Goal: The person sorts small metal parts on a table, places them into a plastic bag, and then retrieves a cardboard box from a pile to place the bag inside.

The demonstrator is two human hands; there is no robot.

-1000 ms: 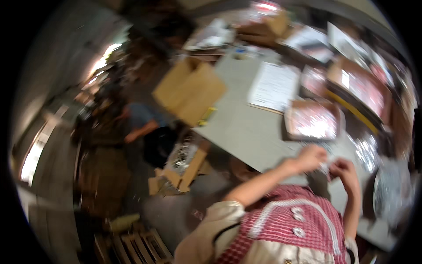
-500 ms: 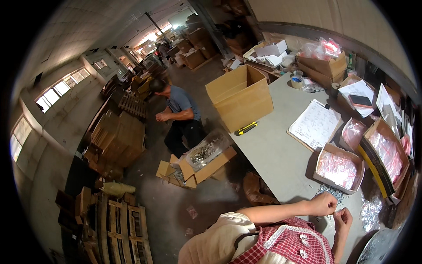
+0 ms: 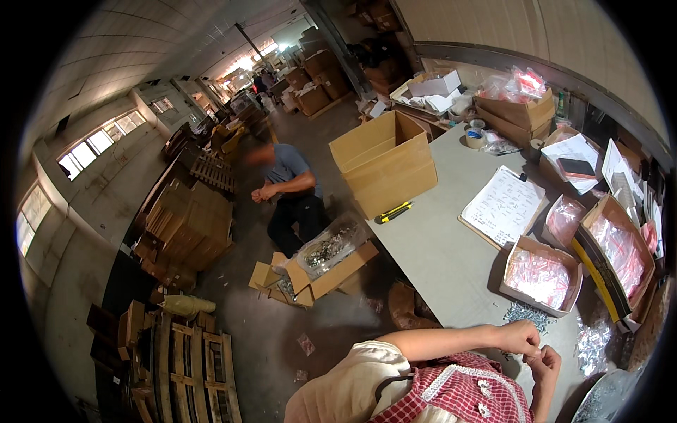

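Note:
Over the near edge of the grey table, my left hand [image 3: 519, 338] and my right hand [image 3: 544, 366] meet with their fingertips pinched together. Whatever is between the fingers is too small or hidden to make out. Just beyond my left hand lies a loose pile of small metal screws or pins [image 3: 527, 315]. An open carton tray of small clear bags with red marks [image 3: 540, 273] stands behind that pile. To the right of my hands, shiny clear plastic bags [image 3: 594, 343] lie near a clear bag-like container [image 3: 612, 399] of small metal pieces.
A clipboard with papers [image 3: 502, 204], a yellow-black utility knife [image 3: 393, 213] and an open cardboard box [image 3: 384, 173] are on the table. More bags fill a long box [image 3: 620, 247] at right. Left of the table, another person [image 3: 293, 187] sits by a carton of metal parts [image 3: 331, 257].
My hands have come a little closer together and shifted slightly, fingers still pinched. The view has moved a little. The other person's head and hands have moved slightly.

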